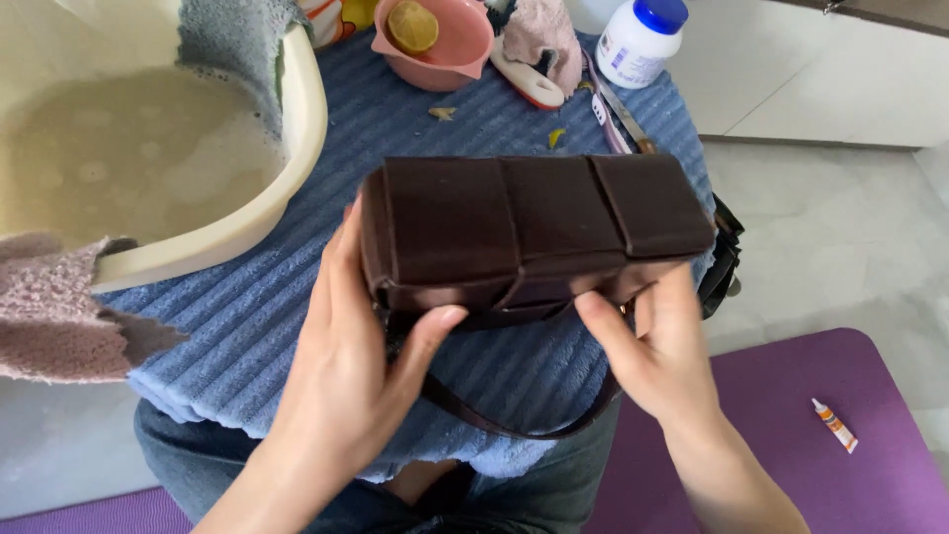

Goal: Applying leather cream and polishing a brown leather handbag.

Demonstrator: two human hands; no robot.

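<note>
**Brown leather bag held in both hands over a blue towel**

Brown and boxy, the bag (534,227) is held above the ribbed blue towel (287,326), seen from the head camera. The left hand (351,366) clamps its left end, thumb pressed under the lower edge, the other fingers hidden behind the side. The right hand (662,356) pinches the lower right edge; its fingertips disappear beneath the bag. The strap (514,423) loops down between the wrists. A cream basin (301,109) of cloudy water is cut off at upper left. A pink bowl (440,49) and white bottle (638,40) sit behind; a small tube (835,425) lies on the purple mat (791,445).
</note>
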